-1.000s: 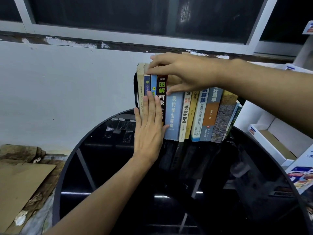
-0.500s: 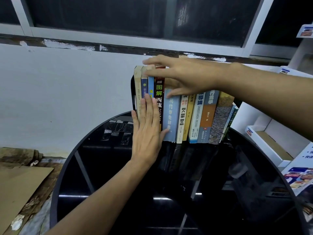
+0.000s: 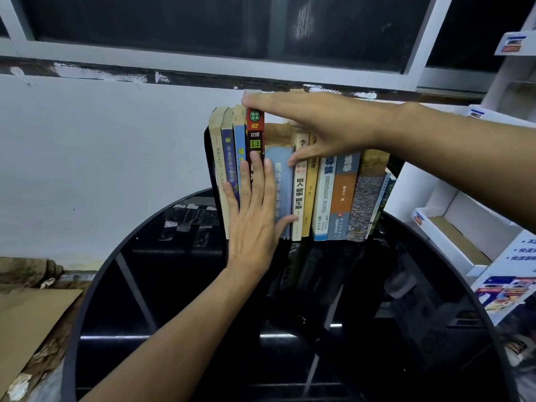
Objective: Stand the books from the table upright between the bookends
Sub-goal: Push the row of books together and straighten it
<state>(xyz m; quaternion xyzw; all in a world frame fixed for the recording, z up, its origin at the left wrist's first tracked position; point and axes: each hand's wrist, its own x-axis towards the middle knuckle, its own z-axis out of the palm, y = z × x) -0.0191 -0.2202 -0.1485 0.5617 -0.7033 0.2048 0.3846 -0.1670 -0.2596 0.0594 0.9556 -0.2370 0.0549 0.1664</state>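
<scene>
At the back of the round black worktop (image 3: 174, 285): a row of books (image 3: 327, 195), all standing up, backs facing out. Starts just beside a black bookend (image 3: 207, 158) on the left side. Presses flat on the backs of the books with the left hand (image 3: 255, 224), fingers straight and close together, thumb out to the side on a pale blue book (image 3: 282, 181). Lies across the book tops with the right hand (image 3: 322, 126), fingers straight too (not curled round anything), one fingertip on top of a red book (image 3: 255, 129), thumb touching the front of the row lower down. Off the worktop: brown cardboard (image 3: 29, 320) on the left, white boxes (image 3: 452, 227) on the right.
</scene>
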